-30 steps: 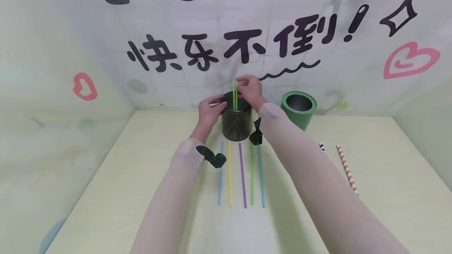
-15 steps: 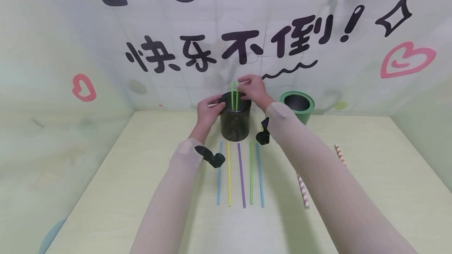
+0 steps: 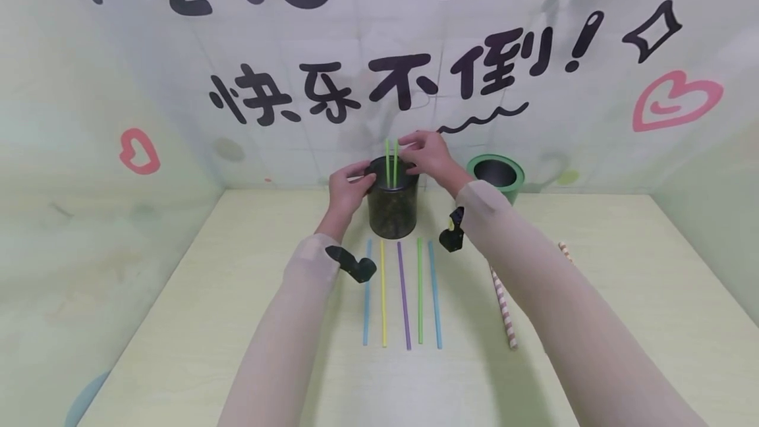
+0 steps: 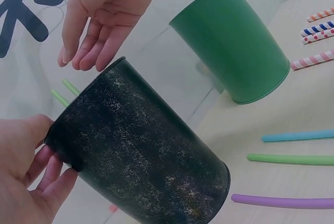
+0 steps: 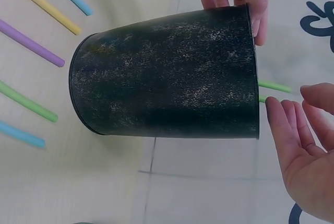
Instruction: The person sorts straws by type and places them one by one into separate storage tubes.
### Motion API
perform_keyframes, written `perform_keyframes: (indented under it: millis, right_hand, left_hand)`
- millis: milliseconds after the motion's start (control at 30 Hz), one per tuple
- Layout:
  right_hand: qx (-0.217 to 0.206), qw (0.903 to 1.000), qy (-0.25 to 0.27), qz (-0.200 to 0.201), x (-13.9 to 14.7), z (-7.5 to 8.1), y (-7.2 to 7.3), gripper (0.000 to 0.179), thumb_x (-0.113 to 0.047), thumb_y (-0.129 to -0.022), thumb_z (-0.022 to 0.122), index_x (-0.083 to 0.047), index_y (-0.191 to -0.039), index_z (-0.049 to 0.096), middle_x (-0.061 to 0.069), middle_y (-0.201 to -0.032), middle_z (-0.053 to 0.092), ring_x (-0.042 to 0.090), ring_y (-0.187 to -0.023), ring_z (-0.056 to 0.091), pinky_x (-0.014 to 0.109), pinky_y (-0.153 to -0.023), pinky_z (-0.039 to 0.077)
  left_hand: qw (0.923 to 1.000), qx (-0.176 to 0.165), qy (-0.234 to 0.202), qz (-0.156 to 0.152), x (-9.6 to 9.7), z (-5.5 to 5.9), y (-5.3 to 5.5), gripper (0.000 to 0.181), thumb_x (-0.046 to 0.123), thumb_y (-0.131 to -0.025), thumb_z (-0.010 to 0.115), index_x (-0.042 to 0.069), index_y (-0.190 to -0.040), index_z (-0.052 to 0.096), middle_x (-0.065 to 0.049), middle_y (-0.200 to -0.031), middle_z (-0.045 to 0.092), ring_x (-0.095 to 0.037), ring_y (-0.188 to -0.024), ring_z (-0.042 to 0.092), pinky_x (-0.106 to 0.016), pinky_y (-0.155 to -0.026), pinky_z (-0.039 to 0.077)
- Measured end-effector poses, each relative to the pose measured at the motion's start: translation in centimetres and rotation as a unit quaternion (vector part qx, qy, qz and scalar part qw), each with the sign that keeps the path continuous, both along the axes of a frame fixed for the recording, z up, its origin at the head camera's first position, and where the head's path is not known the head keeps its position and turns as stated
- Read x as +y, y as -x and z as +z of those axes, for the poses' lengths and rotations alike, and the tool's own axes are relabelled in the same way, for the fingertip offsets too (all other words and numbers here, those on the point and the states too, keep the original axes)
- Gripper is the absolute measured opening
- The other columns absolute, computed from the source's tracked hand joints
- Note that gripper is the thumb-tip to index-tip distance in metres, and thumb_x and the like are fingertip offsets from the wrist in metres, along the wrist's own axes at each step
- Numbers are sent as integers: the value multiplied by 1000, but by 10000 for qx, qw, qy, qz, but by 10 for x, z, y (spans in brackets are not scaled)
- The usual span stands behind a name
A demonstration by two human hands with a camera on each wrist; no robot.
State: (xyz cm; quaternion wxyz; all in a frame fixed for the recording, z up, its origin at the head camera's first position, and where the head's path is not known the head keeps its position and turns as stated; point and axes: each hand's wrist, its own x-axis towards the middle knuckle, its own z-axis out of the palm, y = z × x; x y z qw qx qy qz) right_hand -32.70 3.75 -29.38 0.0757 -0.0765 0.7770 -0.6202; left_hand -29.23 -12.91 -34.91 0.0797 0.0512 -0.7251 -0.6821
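Observation:
A black cup (image 3: 393, 214) stands upright at the back of the table, with two light-green straws (image 3: 395, 165) poking above its rim. My left hand (image 3: 346, 191) grips the cup's rim on its left side, thumb and fingers pinching the edge. Over the right side of the rim hovers my right hand (image 3: 431, 152). Its thumb and fingers are apart in the right wrist view, close by the green straw ends and holding none. Below the cup lie several plain straws side by side: blue (image 3: 367, 295), yellow (image 3: 383, 295), purple (image 3: 404, 295), green (image 3: 420, 295) and another blue.
A green cup (image 4: 235, 44) stands to the right of the black one, partly behind my right sleeve (image 3: 534, 269) in the head view. Striped paper straws (image 4: 315, 59) lie on the right part of the table (image 3: 640, 269). A printed cloth wall (image 3: 284, 157) rises behind.
My right hand has drawn off the green straw to the right, and its fingers have spread. The two straws now stand a little apart in the cup. My left hand keeps its grip.

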Motion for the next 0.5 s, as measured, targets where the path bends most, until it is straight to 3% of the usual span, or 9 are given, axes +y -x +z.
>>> perform_keyframes:
  millis: [300, 500]
  right_hand:
    - [198, 9984, -311, 418, 22, -3, -17, 32, -1, -86, 58, 6, -117, 56, 14, -91, 56, 28, -89, 57, 39, -71, 56]
    - [362, 9961, -466, 652, 36, -10, -29, 33, 0, -86, 57, 8, -118, 55, 21, -97, 59, 25, -85, 58, 40, -70, 56]
  left_hand:
    - [9998, -43, 179, -16, 0, 0, -1, 35, 4, -85, 62, 1, -119, 59, -17, -112, 54, -27, -101, 58, -27, -80, 53]
    - [9999, 45, 110, 21, 1, 0, -2, 35, 2, -84, 63, -1, -119, 59, -19, -111, 54, -28, -100, 58, -27, -79, 53]
